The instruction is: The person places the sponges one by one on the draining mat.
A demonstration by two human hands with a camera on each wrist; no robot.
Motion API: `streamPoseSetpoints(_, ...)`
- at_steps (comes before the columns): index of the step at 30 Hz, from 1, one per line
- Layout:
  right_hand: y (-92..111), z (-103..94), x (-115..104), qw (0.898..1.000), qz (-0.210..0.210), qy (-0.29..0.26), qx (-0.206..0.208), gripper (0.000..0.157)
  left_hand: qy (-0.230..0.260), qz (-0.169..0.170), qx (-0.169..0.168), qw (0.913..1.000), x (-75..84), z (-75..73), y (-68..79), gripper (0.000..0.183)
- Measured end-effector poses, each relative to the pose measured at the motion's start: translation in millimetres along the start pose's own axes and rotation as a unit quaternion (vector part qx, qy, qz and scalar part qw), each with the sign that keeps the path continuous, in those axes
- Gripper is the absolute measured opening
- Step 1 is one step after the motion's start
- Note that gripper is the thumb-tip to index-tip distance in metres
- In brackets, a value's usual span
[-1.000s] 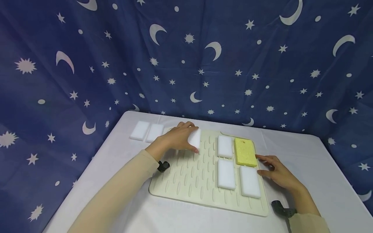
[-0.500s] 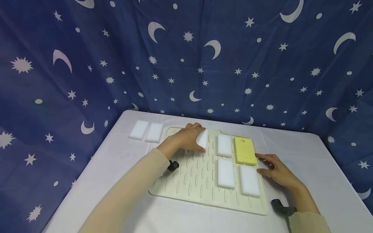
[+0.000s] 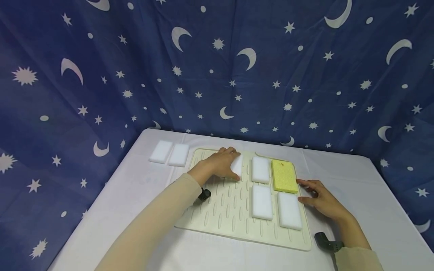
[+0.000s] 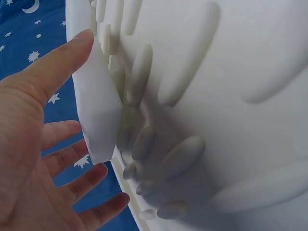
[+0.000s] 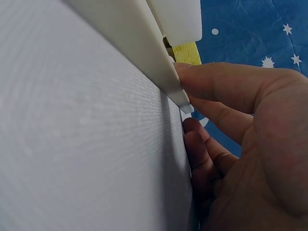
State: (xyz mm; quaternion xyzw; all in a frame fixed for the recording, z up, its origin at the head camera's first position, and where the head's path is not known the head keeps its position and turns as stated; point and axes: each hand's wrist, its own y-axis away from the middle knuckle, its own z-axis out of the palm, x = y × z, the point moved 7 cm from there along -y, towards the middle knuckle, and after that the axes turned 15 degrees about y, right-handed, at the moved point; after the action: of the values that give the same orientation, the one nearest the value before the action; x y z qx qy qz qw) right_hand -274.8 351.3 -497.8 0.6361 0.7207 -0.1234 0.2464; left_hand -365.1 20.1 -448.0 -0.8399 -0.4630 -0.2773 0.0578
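A white block [image 3: 237, 166] sits in the grip of the left hand [image 3: 220, 163], over the far part of a pale ridged mat [image 3: 220, 214]; whether it lies flat on the ridges I cannot tell. The grip is spread about as wide as the block is long, thumb at the near end and fingers toward the far end, with the palm side facing the block. Just to the right of this grip lies a second white block [image 3: 260, 169], with a third white block [image 3: 262, 202] on its near side. Farther right, along the mat's right edge, a yellow sponge [image 3: 284, 176] lies beyond a fourth white block [image 3: 289, 210]. At that edge the right hand [image 3: 320, 197] has its thumb and forefinger loosely bent and apart, their tips at the mat's rim, with no block or sponge in them. To the left of the left grip, off the mat, two more white blocks lie side by side on the white tablecloth [image 3: 122, 192]: a nearer one [image 3: 179, 154] and an outer one [image 3: 161, 151]. Well beyond both hands hangs a dark blue curtain [image 3: 203, 109] patterned with pale moons and stars.
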Motion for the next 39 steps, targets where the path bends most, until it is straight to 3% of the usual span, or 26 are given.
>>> streamPoseSetpoints(21,1.3,1.5,2.5,1.0,-0.005,0.004,0.006,0.075,-0.007,-0.018,0.0,0.9998,-1.0,6.9,1.0,0.106)
streamPoseSetpoints(28,-0.2,2.3,2.8,1.0,-0.004,0.006,0.005,0.075,-0.004,-0.013,0.009,0.9999,-8.0,-1.4,7.1,0.107)
streamPoseSetpoints(39,-0.7,1.5,3.9,1.0,-0.003,0.008,0.003,0.076,-0.01,0.011,0.016,0.9998,-15.4,-21.1,30.6,0.105)
